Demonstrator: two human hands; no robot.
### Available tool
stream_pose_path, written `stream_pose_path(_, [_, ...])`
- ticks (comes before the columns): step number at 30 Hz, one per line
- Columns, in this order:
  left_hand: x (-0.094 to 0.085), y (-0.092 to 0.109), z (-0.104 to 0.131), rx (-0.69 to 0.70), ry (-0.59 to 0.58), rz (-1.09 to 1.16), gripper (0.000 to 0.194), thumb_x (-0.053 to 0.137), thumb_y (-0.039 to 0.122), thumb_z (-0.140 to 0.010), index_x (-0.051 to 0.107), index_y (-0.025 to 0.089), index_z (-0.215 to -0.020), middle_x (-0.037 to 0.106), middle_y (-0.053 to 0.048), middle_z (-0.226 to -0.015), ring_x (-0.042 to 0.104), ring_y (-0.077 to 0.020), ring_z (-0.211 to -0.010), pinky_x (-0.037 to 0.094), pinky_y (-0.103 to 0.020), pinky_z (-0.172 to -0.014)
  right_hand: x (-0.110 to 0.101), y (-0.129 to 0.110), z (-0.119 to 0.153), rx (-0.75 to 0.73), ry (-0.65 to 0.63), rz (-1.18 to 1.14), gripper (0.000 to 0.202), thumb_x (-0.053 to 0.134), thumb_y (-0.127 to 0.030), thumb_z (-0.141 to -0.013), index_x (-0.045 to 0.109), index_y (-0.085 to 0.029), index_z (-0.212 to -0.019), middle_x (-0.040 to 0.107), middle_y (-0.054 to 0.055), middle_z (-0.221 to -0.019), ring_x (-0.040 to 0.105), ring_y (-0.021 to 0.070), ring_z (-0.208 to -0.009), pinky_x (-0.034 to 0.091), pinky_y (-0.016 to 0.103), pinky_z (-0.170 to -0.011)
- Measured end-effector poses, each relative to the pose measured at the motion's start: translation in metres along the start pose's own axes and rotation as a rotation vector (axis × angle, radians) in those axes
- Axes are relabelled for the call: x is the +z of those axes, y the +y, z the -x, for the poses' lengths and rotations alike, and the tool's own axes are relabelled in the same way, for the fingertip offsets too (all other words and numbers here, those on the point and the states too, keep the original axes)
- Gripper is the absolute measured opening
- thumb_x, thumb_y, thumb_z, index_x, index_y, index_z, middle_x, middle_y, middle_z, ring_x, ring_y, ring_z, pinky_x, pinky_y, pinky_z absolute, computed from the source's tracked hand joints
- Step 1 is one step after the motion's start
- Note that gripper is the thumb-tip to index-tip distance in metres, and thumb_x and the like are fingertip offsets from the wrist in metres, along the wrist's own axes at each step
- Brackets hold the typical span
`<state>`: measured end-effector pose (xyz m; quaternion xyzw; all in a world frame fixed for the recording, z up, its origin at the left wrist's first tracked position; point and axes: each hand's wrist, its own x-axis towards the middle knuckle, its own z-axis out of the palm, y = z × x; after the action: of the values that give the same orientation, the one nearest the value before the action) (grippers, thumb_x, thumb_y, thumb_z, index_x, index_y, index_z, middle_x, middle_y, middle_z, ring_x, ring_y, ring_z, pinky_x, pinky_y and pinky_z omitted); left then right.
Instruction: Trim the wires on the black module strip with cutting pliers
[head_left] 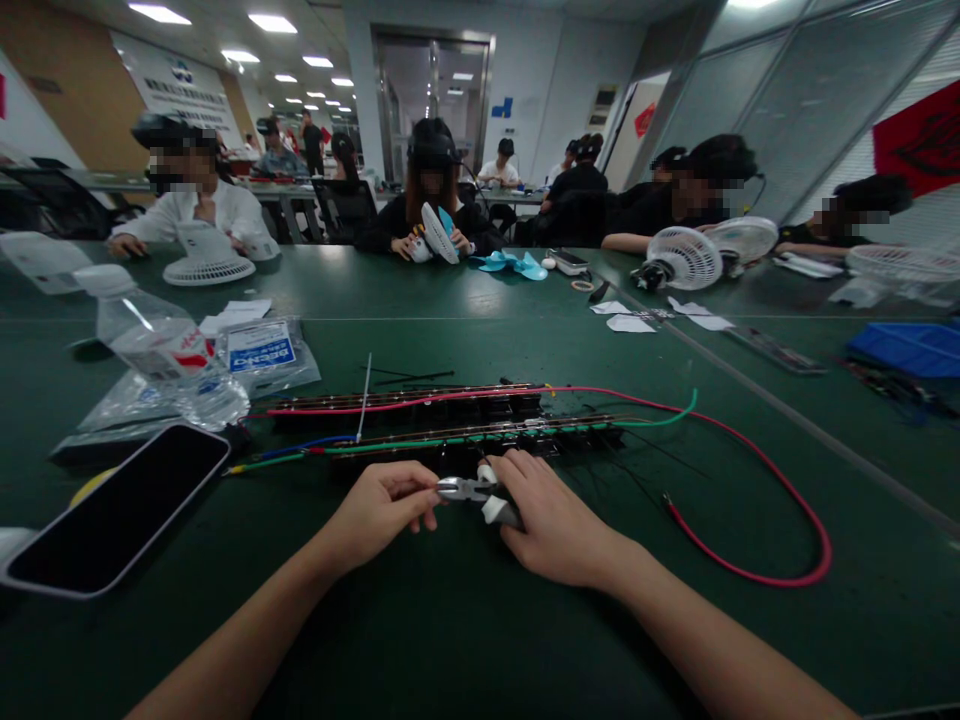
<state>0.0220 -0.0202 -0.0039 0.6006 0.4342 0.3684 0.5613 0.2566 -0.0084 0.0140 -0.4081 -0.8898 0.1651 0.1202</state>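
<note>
My right hand (555,522) is wrapped around the grips of small diagonal cutting pliers (457,489), whose silver jaws point left. Fingertips of my left hand (381,510) pinch together right at the jaws; whatever they hold is too small to make out. Just beyond both hands lie two long black strips, a nearer one (375,464) and a farther one (487,406). A green wire (420,441) runs along the nearer strip. From the farther one, a red wire (828,545) loops out to the right. A pale cable tie (365,400) sticks up from the nearer strip.
On the left are a phone (124,510), a tilted water bottle (161,345) and a plastic bag with a blue label (262,350). Across the table, people handle white fan parts (684,258) near blue fan blades (510,264). A blue tray (907,348) stands at right.
</note>
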Motion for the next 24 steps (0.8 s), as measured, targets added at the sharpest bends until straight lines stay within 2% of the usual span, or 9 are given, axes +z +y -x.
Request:
stream_pose_path(12, [0.0001, 0.0001, 0.0002, 0.018, 0.007, -0.025, 0.01, 0.061, 0.02, -0.082, 0.067, 0.013, -0.084, 0.065, -0.002, -0.07, 0.061, -0.0131, -0.061, 0.048, -0.024, -0.056, 0.0005, 0.0005, 0.0001, 0.019, -0.002, -0.017, 0.042, 0.055, -0.016, -0.075, 0.048, -0.018, -0.117, 0.055, 0.011, -0.11, 0.05, 0.0241, -0.097, 0.041, 0.041, -0.086])
stream_pose_path(18, [-0.0006, -0.0003, -0.0002, 0.03, 0.018, -0.038, 0.009, 0.06, 0.019, -0.082, 0.067, 0.012, -0.084, 0.065, -0.002, -0.069, 0.062, -0.0135, -0.061, 0.049, -0.025, -0.058, 0.0, 0.0003, 0.0006, 0.036, -0.001, -0.028, 0.045, 0.056, -0.016, -0.075, 0.048, -0.019, -0.119, 0.054, 0.011, -0.111, 0.05, 0.0241, -0.097, 0.041, 0.04, -0.084])
stream_pose_path(24, [-0.0014, -0.0025, -0.0006, 0.037, 0.017, -0.048, 0.01, 0.061, 0.021, -0.082, 0.067, 0.013, -0.083, 0.068, -0.004, -0.073, 0.063, -0.014, -0.063, 0.051, -0.026, -0.059, -0.0014, -0.0027, 0.0003, 0.073, -0.015, -0.029, 0.031, 0.055, -0.017, -0.076, 0.051, -0.019, -0.106, 0.057, 0.009, -0.105, 0.052, 0.0218, -0.093, 0.043, 0.036, -0.079])
